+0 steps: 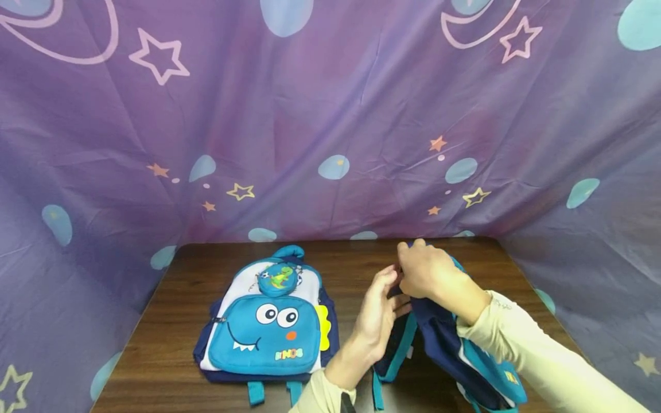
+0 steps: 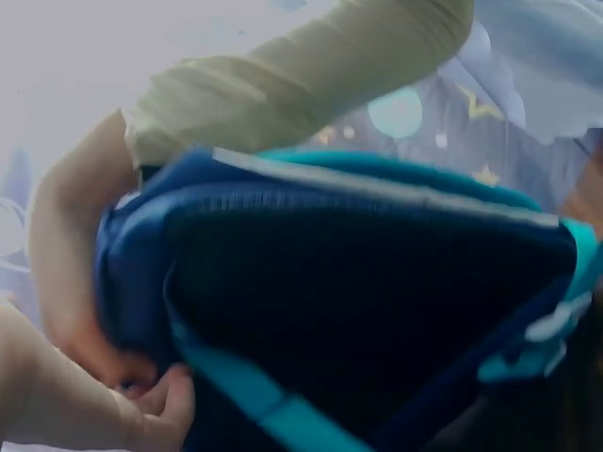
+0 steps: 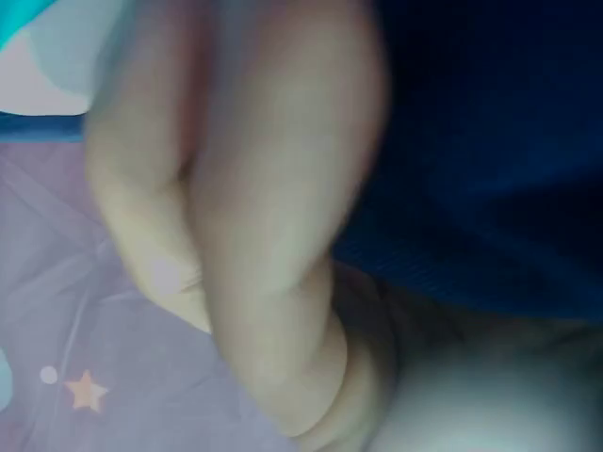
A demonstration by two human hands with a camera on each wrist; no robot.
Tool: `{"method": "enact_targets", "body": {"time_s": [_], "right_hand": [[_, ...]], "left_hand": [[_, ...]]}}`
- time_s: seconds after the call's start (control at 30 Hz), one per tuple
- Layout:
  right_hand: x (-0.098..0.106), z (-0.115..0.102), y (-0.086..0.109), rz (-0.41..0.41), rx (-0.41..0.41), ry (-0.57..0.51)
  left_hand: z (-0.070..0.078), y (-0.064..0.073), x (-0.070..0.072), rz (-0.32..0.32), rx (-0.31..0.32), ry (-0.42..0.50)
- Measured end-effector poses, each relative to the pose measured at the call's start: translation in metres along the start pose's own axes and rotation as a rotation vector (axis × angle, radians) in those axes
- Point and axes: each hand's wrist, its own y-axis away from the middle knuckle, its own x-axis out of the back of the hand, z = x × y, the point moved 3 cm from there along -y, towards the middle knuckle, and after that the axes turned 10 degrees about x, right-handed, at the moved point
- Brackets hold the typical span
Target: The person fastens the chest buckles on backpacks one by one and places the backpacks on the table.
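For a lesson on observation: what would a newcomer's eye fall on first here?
Probably the grinning cartoon face on the blue-and-white backpack lying left on the table. Next, the right hand gripping the upper end of a tilted second backpack, left hand close by. Behind, purple cloth patterned with stars.

The left backpack lies on the bench, the right backpack right of it, the left hand between them, a cloth behind.

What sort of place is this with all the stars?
Probably a little curtained-off indoor work spot, though I can't be sure. A purple star-patterned curtain hangs behind and beside a brown wooden table, where a person holds a navy backpack.
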Motion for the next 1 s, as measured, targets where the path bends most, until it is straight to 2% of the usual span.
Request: {"method": "enact_targets", "body": {"time_s": [0.07,0.13,0.27,0.37,0.47,0.63,0.67,0.73,0.77,0.83,0.87,0.93,1.0], "right_hand": [[0.002,0.005,0.003,0.010,0.002,-0.017],[0.006,0.010,0.007,0.015,0.006,-0.016],[0.019,0.025,0.017,0.058,0.021,0.008],[0.030,0.039,0.025,0.104,0.018,-0.010],[0.042,0.050,0.032,0.134,0.012,-0.063],[0.056,0.060,0.042,0.139,0.071,-0.120],[0.059,0.061,0.043,0.139,0.089,-0.126],[0.063,0.059,0.046,0.155,0.122,-0.145],[0.065,0.058,0.047,0.167,0.140,-0.157],[0.069,0.055,0.049,0.194,0.167,-0.186],[0.071,0.053,0.050,0.208,0.181,-0.200],[0.074,0.050,0.051,0.235,0.202,-0.226],[0.077,0.049,0.051,0.238,0.202,-0.240]], "left_hand": [[0.002,-0.001,0.008,0.016,-0.019,-0.072],[0.006,-0.004,0.021,0.045,-0.041,-0.151],[0.007,-0.016,0.057,0.168,-0.064,-0.240],[-0.010,-0.026,0.076,0.246,-0.009,-0.254],[-0.037,-0.035,0.086,0.259,0.108,-0.212],[-0.080,-0.039,0.086,0.163,0.379,0.011],[-0.086,-0.038,0.084,0.145,0.421,0.036],[-0.097,-0.034,0.079,0.090,0.463,0.086],[-0.101,-0.032,0.075,0.056,0.454,0.088],[-0.109,-0.033,0.069,-0.015,0.399,0.121],[-0.111,-0.034,0.066,-0.060,0.374,0.169],[-0.116,-0.040,0.060,-0.177,0.339,0.228],[-0.120,-0.047,0.057,-0.260,0.322,0.271]]}}
